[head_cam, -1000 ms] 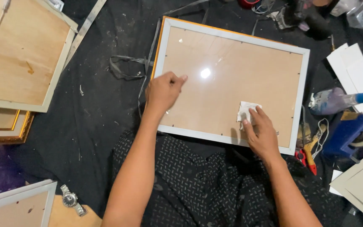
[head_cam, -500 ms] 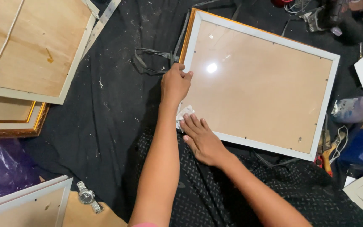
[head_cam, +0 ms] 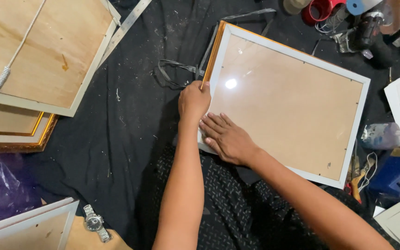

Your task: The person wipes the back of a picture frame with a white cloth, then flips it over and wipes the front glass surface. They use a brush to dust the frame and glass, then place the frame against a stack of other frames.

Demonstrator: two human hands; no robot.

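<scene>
Black dust-flecked cloth [head_cam: 116, 139] covers the work surface, clutter along the right edge. White picture frame [head_cam: 355, 125] with brown backing board lies face down, tilted, in the centre to right of the frame, gold edge showing along its left side. Left hand [head_cam: 193, 99] sits at the frame's left rail, fingers curled into a loose fist on the edge, pinching or pressing, cannot tell which. Right hand [head_cam: 225, 136] lies flat just below it, fingers stretched out and together, pressing on the frame's lower left corner; hands nearly touching. Upper left: stacked frames [head_cam: 47, 51] backs up, white cord [head_cam: 12, 60] on top. Wristwatch [head_cam: 94, 223] lower left, purple plastic [head_cam: 1, 190] beside it. Blue tool [head_cam: 396, 169] far right.
</scene>
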